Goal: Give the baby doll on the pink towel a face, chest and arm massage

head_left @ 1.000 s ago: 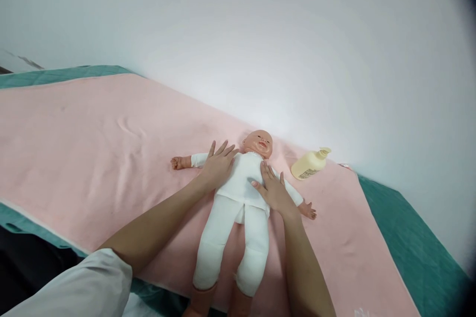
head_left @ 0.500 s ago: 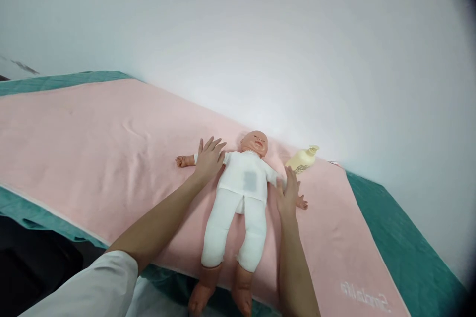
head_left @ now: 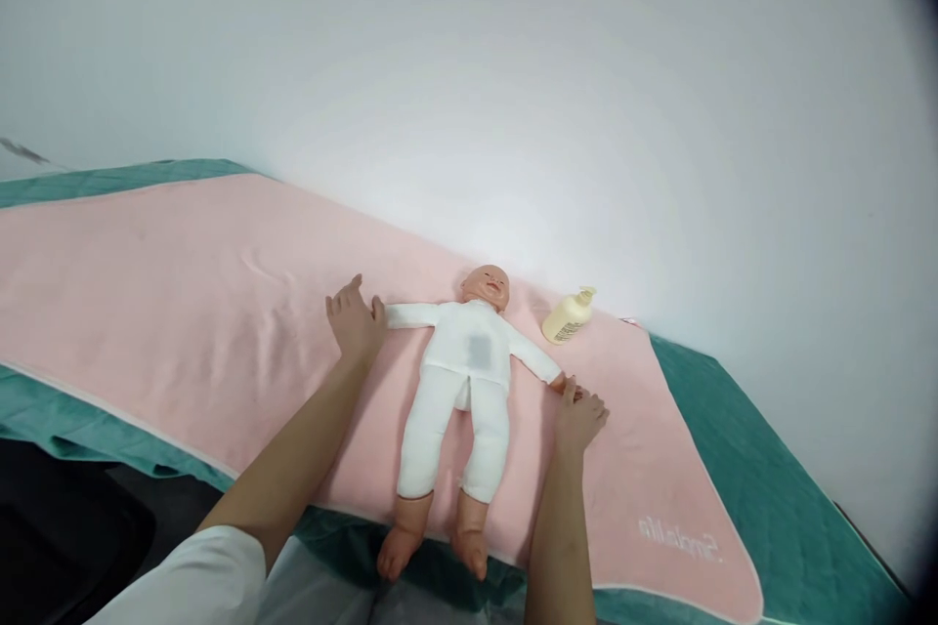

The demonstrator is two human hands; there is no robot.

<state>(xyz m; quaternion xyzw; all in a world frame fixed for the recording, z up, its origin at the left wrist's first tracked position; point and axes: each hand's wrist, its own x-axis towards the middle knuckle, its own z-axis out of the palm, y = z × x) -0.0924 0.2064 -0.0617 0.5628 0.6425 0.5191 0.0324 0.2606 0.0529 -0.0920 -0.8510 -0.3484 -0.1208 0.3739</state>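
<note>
A baby doll (head_left: 469,352) in a white suit lies on its back on a pink blanket (head_left: 220,312), arms spread, bare feet towards me. My left hand (head_left: 356,320) closes over the doll's hand at the left sleeve end and hides it; one of my fingers points up. At the other side my right hand (head_left: 581,418) has curled fingers around the doll's other hand (head_left: 563,383), which shows only in part. Beyond my right hand stands a pale yellow pump bottle (head_left: 568,315), untouched.
Green quilted cloth (head_left: 740,449) shows under the blanket at the edges. A white wall (head_left: 469,98) rises behind. Mirrored lettering (head_left: 678,539) marks the blanket's near right corner. Something dark (head_left: 65,527) is at the lower left.
My left hand has slid outward along the doll's arm from the sleeve to its hand. The right has moved down from the forearm to the other hand. The view has shifted slightly.
</note>
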